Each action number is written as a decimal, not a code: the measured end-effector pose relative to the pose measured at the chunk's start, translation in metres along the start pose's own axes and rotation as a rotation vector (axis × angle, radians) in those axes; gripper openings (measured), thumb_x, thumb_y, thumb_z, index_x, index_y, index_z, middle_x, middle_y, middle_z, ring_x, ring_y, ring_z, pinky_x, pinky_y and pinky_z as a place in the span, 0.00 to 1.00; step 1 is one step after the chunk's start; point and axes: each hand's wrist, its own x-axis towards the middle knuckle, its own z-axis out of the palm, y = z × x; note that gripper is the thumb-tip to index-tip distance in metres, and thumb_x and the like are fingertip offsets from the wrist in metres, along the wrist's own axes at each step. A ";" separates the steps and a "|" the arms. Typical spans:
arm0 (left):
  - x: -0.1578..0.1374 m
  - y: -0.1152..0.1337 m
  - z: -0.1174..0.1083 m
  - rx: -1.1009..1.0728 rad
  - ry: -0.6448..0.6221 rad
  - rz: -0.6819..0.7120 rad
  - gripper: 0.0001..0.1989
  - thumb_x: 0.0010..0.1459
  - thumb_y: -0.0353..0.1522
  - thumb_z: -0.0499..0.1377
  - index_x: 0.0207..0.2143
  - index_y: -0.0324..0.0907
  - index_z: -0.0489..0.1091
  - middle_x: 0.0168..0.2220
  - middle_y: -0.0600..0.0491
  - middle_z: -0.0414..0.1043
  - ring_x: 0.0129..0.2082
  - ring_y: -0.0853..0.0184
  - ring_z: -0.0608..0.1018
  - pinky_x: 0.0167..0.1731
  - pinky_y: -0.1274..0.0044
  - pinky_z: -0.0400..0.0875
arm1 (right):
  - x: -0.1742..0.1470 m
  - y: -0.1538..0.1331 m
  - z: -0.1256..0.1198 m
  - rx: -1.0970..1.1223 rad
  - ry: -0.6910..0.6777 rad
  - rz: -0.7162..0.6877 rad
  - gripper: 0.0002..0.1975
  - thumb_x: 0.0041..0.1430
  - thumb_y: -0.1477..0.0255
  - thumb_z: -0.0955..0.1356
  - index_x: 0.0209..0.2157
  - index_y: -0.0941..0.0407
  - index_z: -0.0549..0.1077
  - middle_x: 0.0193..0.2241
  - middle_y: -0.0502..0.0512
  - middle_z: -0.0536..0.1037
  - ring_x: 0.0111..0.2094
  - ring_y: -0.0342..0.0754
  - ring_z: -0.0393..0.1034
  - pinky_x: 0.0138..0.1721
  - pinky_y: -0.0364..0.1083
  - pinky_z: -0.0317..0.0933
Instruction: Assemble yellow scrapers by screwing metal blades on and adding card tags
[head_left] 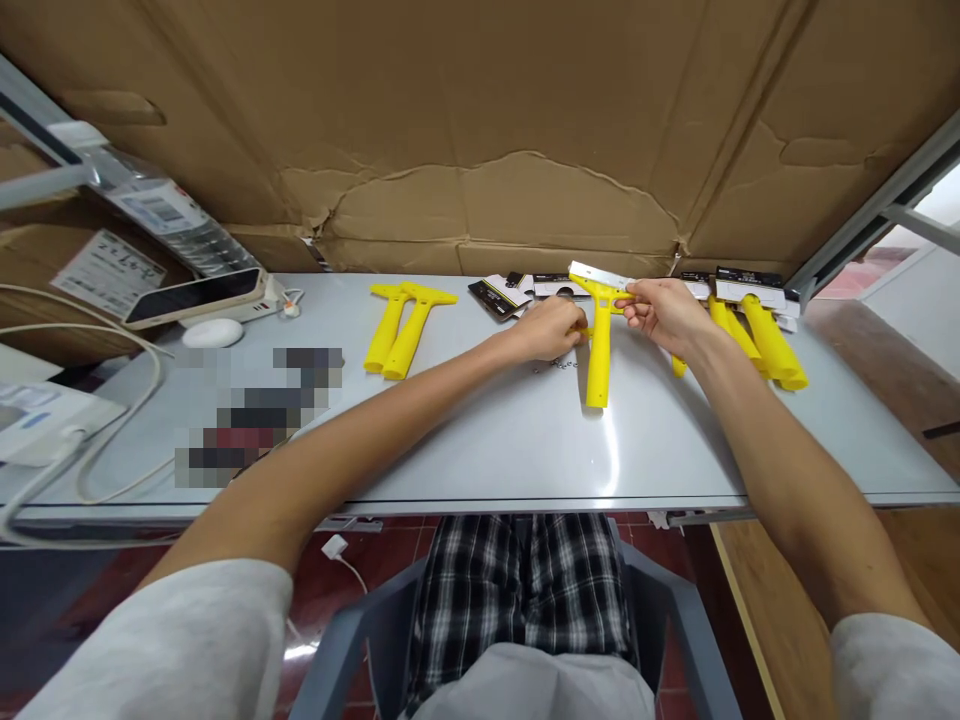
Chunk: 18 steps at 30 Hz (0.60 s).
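My right hand [667, 310] grips a yellow scraper [599, 350] by the right end of its head. The scraper stands nearly upright, handle down, with a pale metal strip along its top. Just left of it, my left hand [551, 328] is closed in a pinch; a small yellow bit shows at its fingertips, too small to name. Several tiny dark metal pieces [564, 364] lie scattered on the table below that hand. Two more yellow scrapers [409, 335] lie side by side to the left. More yellow handles [776, 345] lie to the right, partly over packaging.
Black and white packaging cards [499, 298] lie along the back of the white table [465, 460]. A cardboard wall stands behind. At left are a phone [195, 298], a white oval object [213, 333], a water bottle [169, 210], white cables and a blurred dark object.
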 end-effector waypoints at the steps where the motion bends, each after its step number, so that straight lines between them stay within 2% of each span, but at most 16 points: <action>1: 0.000 0.000 0.000 0.013 -0.014 -0.003 0.13 0.62 0.29 0.61 0.47 0.39 0.81 0.49 0.42 0.82 0.50 0.55 0.80 0.50 0.67 0.71 | -0.001 -0.001 0.001 0.000 -0.006 -0.002 0.04 0.64 0.76 0.66 0.39 0.64 0.68 0.32 0.59 0.77 0.23 0.35 0.68 0.23 0.36 0.64; 4: -0.007 -0.004 -0.003 0.049 0.022 0.009 0.15 0.63 0.27 0.59 0.50 0.38 0.79 0.49 0.42 0.81 0.50 0.56 0.79 0.50 0.68 0.71 | -0.004 -0.002 0.004 0.007 -0.022 -0.006 0.04 0.65 0.76 0.66 0.39 0.64 0.68 0.32 0.59 0.77 0.23 0.35 0.68 0.23 0.37 0.64; 8: -0.030 -0.015 -0.020 0.097 0.166 0.070 0.15 0.63 0.24 0.55 0.47 0.40 0.79 0.45 0.44 0.78 0.46 0.57 0.78 0.47 0.67 0.71 | -0.008 -0.004 0.007 0.047 -0.028 0.002 0.04 0.65 0.76 0.66 0.40 0.63 0.67 0.33 0.59 0.78 0.24 0.35 0.68 0.25 0.36 0.66; 10: -0.047 -0.022 -0.035 0.077 0.272 0.031 0.14 0.64 0.25 0.55 0.45 0.41 0.80 0.44 0.44 0.77 0.43 0.58 0.78 0.47 0.66 0.72 | -0.010 -0.005 0.008 0.060 -0.040 0.004 0.05 0.66 0.76 0.66 0.40 0.63 0.68 0.34 0.60 0.78 0.24 0.35 0.68 0.25 0.36 0.66; 13: -0.075 -0.029 -0.055 -0.052 0.411 -0.003 0.16 0.62 0.24 0.57 0.47 0.42 0.80 0.47 0.45 0.79 0.48 0.58 0.80 0.52 0.64 0.75 | -0.015 -0.004 0.014 0.049 -0.071 0.005 0.05 0.66 0.76 0.66 0.41 0.64 0.69 0.34 0.61 0.78 0.24 0.35 0.69 0.26 0.37 0.67; 15: -0.091 -0.032 -0.065 -0.249 0.471 -0.048 0.16 0.59 0.25 0.60 0.49 0.42 0.79 0.50 0.46 0.79 0.52 0.58 0.81 0.53 0.65 0.77 | -0.018 -0.002 0.019 0.028 -0.085 0.021 0.04 0.65 0.77 0.66 0.40 0.64 0.69 0.34 0.61 0.78 0.24 0.36 0.69 0.25 0.37 0.66; 18: -0.105 -0.032 -0.072 -0.540 0.576 -0.122 0.17 0.56 0.30 0.68 0.49 0.43 0.79 0.45 0.49 0.79 0.46 0.62 0.83 0.48 0.68 0.82 | -0.024 0.004 0.029 0.000 -0.121 0.051 0.05 0.65 0.76 0.66 0.38 0.65 0.69 0.34 0.63 0.78 0.24 0.37 0.69 0.24 0.38 0.65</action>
